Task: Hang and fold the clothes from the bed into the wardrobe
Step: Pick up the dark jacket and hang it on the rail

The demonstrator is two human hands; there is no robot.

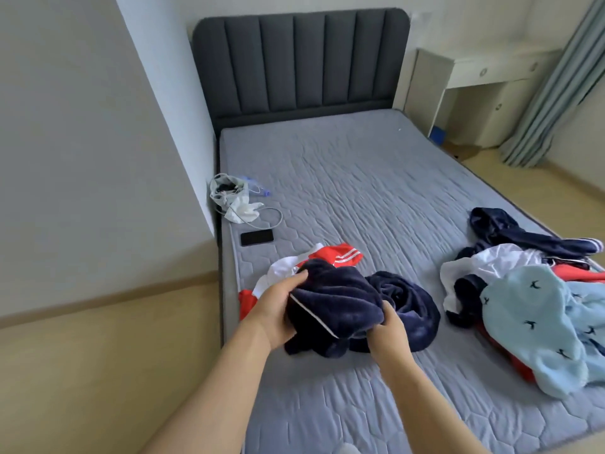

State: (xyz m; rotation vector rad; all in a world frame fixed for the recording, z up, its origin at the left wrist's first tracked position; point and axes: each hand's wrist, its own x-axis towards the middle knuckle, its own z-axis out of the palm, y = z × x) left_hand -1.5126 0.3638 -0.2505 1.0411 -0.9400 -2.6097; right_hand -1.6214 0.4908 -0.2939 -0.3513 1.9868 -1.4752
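Observation:
A dark navy fleece garment (pixel 340 299) with thin white piping is bunched up near the front left of the grey mattress (pixel 360 178). My left hand (pixel 278 306) grips its left side and my right hand (pixel 388 329) grips its right edge. Part of the navy fabric trails to the right on the bed. Behind it lies a red and white striped garment (pixel 340 255). At the right edge sits a pile with a light blue patterned piece (pixel 537 326), a white piece (pixel 491 260) and a navy piece (pixel 510 232).
A black phone (pixel 257 237) lies near the bed's left edge, with a white bag and cables (pixel 232 198) behind it. A dark padded headboard (pixel 301 60) stands at the far end. A white desk (pixel 484 93) and grey curtain (pixel 553 90) are at the right.

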